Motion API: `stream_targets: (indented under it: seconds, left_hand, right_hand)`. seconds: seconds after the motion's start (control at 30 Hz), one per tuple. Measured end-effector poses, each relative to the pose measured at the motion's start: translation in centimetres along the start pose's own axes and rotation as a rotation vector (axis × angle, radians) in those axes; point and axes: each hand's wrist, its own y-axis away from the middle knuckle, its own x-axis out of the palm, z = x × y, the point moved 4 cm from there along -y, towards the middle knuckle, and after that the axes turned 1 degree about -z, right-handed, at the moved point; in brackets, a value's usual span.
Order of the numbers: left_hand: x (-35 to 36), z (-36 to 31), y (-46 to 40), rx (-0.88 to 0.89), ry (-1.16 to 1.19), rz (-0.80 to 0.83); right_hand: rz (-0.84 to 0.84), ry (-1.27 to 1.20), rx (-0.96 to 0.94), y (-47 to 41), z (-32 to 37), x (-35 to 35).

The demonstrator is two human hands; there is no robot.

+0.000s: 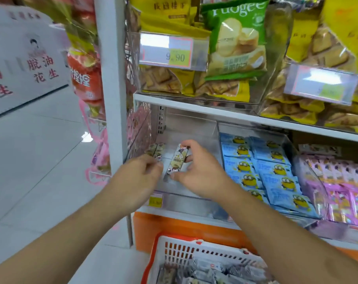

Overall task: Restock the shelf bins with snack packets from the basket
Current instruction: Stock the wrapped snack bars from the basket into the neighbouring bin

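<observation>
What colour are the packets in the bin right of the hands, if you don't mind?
Light blue packets with yellow cartoon figures; head view.

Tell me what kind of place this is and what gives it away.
Most likely a snack aisle in a shop: clear shelf bins stocked with blue snack packets, a price tag reading 9.90 on the bin above, and a shopping basket of packets on the floor.
</observation>
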Motion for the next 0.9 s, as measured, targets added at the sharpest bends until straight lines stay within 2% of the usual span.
stream_targets:
  seconds: [0.07, 0.2, 0.27, 0.43, 0.57, 0.67, 0.9]
  left_hand:
    - [0.0, 1.1, -0.5, 0.1, -0.202, 0.019]
    - [1.3, 1.6, 0.0, 0.115, -0.401, 0.199]
    - [1.7, 1.3, 0.3, 0.168, -0.487, 0.208]
    - [2.6, 2.4, -0.2, 0.22, -0.539, 0.22]
    - [2.9, 2.5, -0.6, 0.213, -0.493, 0.217]
    - [3.2, 2.5, -0.7, 0.229, -0.543, 0.235]
    - [2.2, 1.6, 0.1, 0.163, -0.354, 0.225]
  right_hand:
    - [0.03, 0.015, 0.076, -4.7, -1.3, 1.9]
    - [0.086, 0.157, 0.175, -11.3, -4.1, 5.0]
    - [0.1, 0.165, 0.187, -13.0, -4.8, 6.1]
    - [0.029, 0.189, 0.135, -14.8, -4.7, 7.2]
    - [0.027, 0.148, 0.123, -14.6, -4.7, 7.4]
    - [0.012, 0.113, 0.116, -13.8, -4.7, 7.0]
    - [-0.033, 0.036, 0.045, -7.6, -2.5, 3.3]
